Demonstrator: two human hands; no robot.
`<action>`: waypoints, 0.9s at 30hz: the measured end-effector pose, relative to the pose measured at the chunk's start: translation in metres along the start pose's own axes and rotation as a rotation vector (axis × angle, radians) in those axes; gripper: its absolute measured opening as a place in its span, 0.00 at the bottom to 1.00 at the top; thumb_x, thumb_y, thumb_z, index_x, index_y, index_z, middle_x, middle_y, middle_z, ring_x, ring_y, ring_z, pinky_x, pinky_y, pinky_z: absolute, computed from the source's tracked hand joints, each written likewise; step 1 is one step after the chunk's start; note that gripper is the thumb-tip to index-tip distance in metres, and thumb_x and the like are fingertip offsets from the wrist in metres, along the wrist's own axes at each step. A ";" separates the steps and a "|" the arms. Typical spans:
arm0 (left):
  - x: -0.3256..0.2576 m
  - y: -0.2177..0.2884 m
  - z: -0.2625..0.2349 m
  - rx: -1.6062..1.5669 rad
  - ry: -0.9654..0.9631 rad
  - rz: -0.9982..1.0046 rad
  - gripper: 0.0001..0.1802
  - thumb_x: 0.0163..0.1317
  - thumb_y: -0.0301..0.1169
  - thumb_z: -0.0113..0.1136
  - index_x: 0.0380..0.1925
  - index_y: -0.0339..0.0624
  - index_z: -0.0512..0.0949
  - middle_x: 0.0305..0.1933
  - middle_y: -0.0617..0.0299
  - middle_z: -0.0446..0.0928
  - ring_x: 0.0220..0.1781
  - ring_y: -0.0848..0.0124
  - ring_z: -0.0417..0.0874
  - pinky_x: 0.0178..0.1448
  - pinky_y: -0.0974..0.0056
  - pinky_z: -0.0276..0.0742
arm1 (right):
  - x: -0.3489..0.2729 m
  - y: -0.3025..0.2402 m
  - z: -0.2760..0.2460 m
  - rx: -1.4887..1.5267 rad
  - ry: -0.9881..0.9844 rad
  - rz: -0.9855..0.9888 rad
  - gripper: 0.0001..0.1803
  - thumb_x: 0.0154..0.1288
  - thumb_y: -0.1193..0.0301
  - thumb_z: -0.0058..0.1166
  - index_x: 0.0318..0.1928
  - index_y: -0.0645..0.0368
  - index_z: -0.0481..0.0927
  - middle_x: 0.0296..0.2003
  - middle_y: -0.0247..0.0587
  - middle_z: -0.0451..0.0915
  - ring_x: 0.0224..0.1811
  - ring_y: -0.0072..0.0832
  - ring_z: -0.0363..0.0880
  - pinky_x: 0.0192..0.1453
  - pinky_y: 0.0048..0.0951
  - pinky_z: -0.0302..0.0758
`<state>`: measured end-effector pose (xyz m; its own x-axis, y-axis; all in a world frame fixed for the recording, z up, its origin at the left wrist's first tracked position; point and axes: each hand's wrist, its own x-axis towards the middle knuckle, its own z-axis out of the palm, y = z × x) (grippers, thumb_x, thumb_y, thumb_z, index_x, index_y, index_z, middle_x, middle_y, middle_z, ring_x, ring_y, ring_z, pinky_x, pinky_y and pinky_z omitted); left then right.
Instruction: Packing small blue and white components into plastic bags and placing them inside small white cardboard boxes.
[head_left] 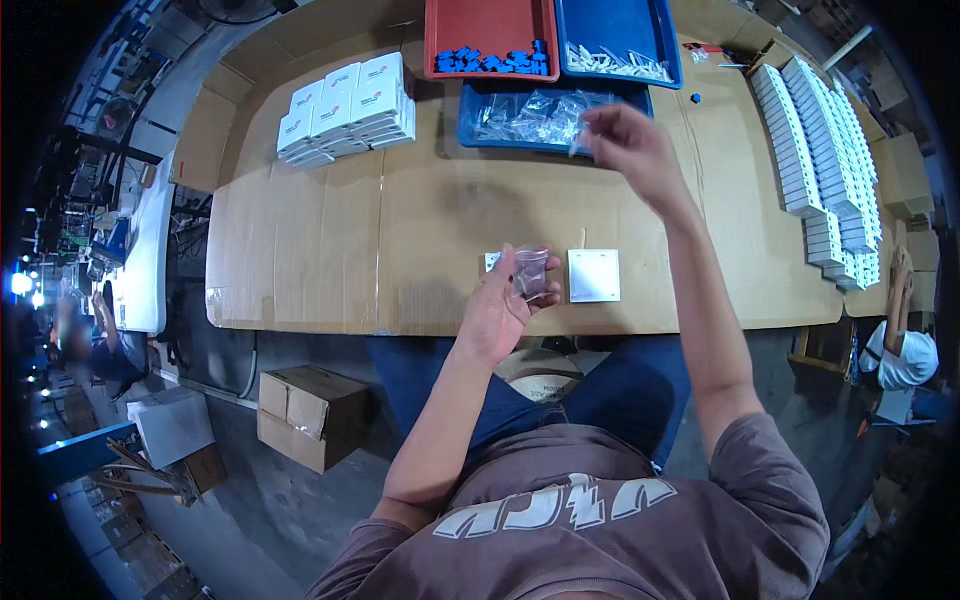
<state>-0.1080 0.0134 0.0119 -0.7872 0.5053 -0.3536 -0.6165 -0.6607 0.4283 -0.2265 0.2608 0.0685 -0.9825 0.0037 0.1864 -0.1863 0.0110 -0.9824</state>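
My left hand [500, 312] is closed on a small clear plastic bag [531, 272], held just above the near edge of the cardboard-covered table. Beside it on the right lies a white square plate [594, 276], flat on the cardboard. Part of another white piece [491, 262] shows behind my left fingers, mostly hidden. Raised over the right end of a blue tray [468, 138] of clear bags [535, 115], my right hand [632, 150] has its fingers pinched. A small whitish piece [577, 143] sticks out below its fingertips; its exact kind is unclear.
Behind stand a red tray [490, 25] with blue parts and a blue tray [615, 25] with white parts. White boxes [345, 105] are stacked at left; long stacks of white pieces [825, 170] line the right. A carton [312, 415] sits on the floor. Other people work at both sides.
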 end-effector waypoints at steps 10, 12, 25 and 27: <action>-0.024 -0.009 0.002 0.314 0.024 0.055 0.28 0.80 0.48 0.52 0.60 0.31 0.76 0.54 0.46 0.85 0.50 0.60 0.88 0.55 0.55 0.85 | -0.104 -0.041 0.043 -0.255 -0.284 0.199 0.05 0.66 0.75 0.68 0.40 0.63 0.87 0.33 0.32 0.87 0.37 0.15 0.82 0.43 0.23 0.77; -0.031 -0.010 0.000 0.315 0.019 0.055 0.28 0.80 0.48 0.53 0.60 0.32 0.77 0.53 0.46 0.85 0.49 0.58 0.89 0.55 0.55 0.85 | -0.104 -0.048 0.049 -0.315 -0.430 0.212 0.05 0.66 0.75 0.68 0.41 0.62 0.87 0.31 0.33 0.87 0.34 0.15 0.81 0.42 0.23 0.76; -0.061 -0.012 -0.002 0.239 0.022 0.076 0.28 0.79 0.50 0.52 0.59 0.33 0.77 0.51 0.48 0.85 0.46 0.60 0.89 0.53 0.57 0.85 | -0.116 -0.063 0.079 -0.214 -0.560 0.232 0.07 0.65 0.75 0.68 0.42 0.62 0.88 0.32 0.33 0.87 0.33 0.15 0.79 0.41 0.23 0.76; -0.061 -0.013 0.000 0.246 0.025 0.070 0.28 0.79 0.50 0.52 0.59 0.34 0.77 0.51 0.48 0.85 0.46 0.61 0.89 0.53 0.57 0.85 | -0.117 -0.062 0.073 -0.265 -0.564 0.218 0.07 0.65 0.75 0.68 0.43 0.62 0.88 0.32 0.32 0.87 0.33 0.16 0.79 0.41 0.23 0.75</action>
<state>-0.0519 -0.0095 0.0281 -0.8292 0.4472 -0.3354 -0.5488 -0.5373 0.6404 -0.1008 0.1867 0.1074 -0.8633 -0.4900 -0.1212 -0.0459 0.3152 -0.9479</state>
